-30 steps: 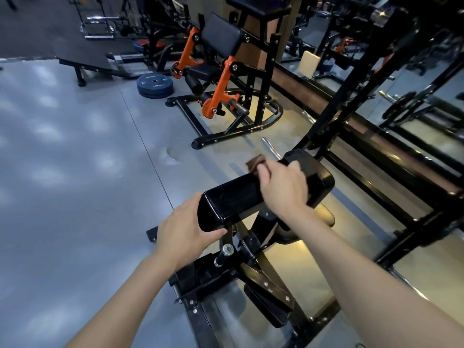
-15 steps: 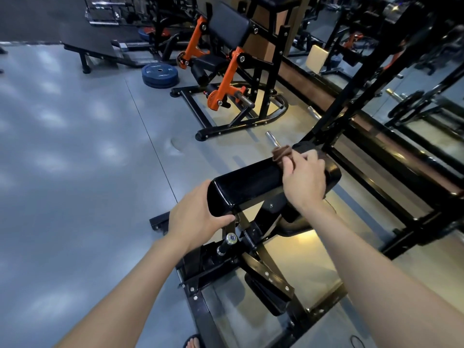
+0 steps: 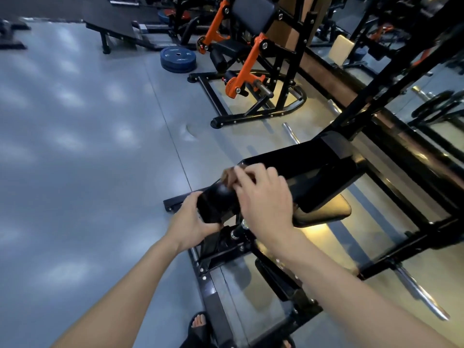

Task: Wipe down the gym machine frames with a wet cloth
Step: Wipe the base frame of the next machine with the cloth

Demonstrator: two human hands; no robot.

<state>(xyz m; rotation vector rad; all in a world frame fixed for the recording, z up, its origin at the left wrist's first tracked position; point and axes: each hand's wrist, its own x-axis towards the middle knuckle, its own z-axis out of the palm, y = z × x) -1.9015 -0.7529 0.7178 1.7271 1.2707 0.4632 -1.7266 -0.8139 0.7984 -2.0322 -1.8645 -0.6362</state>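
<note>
Grey gym floor (image 3: 75,146); left hand (image 3: 193,222) grips black pad (image 3: 288,172), right hand (image 3: 263,197) fingers press brown cloth (image 3: 228,175) there

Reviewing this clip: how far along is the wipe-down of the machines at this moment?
Done: nothing can be confirmed; no wet streaks are readable on the black pad. In hand: the right hand presses a brown cloth on the pad's near end while the left hand grips that end. Left: the frame below and the orange machine beyond show no sign of wiping.
</note>
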